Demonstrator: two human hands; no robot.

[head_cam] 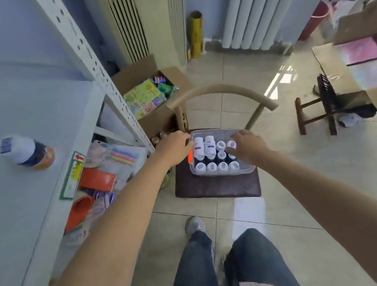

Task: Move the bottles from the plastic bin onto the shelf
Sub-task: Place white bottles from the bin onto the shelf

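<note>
Both hands reach into the plastic bin [244, 171] below them, the left hand [175, 148] and the right hand [248, 146] each touching bottles [209, 148], grip unclear, so packed bottles could tip over when one lifts out, and the purple labels are too blurry to read.

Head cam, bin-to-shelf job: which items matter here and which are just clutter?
Job items:
- plastic bin on the chair cushion
- white-capped bottles inside it
- shelf, one bottle already on it
- left hand and right hand, both at the bin

Clutter:
- cardboard box of snacks
- wooden stool
- orange slipper
- radiator
</note>
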